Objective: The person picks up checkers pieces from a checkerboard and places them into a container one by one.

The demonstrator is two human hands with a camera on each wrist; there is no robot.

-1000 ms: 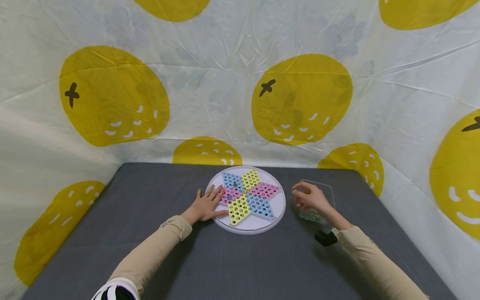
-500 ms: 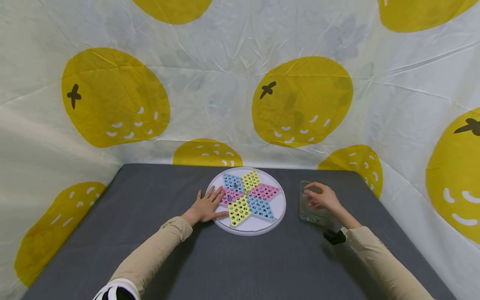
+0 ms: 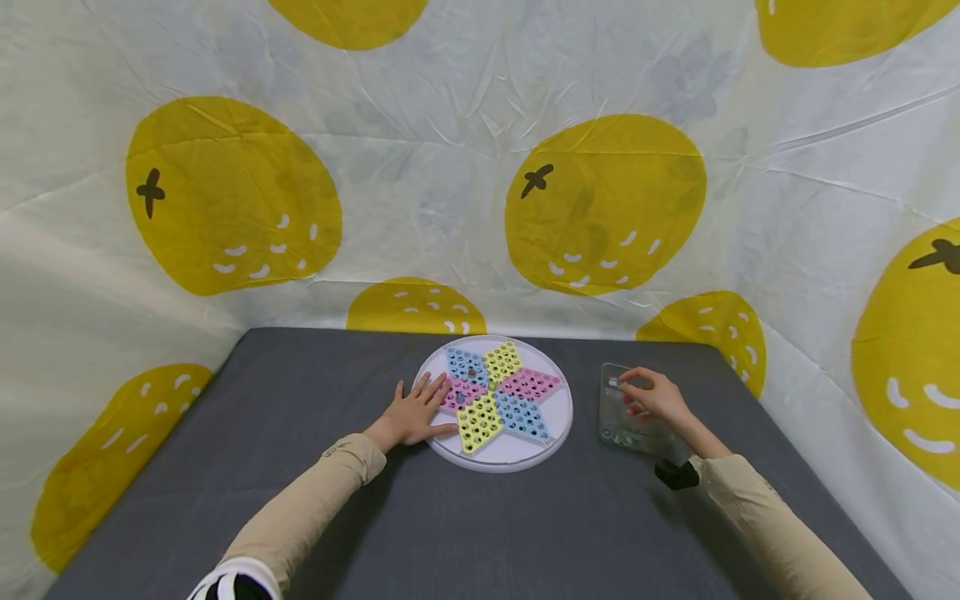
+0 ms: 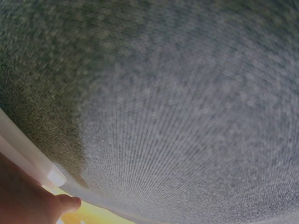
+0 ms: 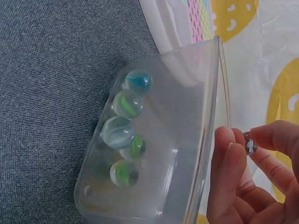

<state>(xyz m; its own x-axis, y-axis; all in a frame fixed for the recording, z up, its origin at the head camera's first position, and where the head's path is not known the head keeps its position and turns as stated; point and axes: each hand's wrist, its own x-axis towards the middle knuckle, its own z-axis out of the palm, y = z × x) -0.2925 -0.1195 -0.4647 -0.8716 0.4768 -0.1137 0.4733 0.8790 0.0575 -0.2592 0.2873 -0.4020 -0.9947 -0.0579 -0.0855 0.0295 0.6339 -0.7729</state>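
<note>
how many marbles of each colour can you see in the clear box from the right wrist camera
Green marbles: 3
Blue marble: 1
Whitish marble: 1
Total seen in the clear box: 5

The left sleeve [image 3: 307, 500] is light tan and wrinkly. The right sleeve [image 3: 776, 521] is tan too, with a small black thing [image 3: 677, 475] by its end. A black and white patch [image 3: 238, 581] touches the left sleeve.
</note>
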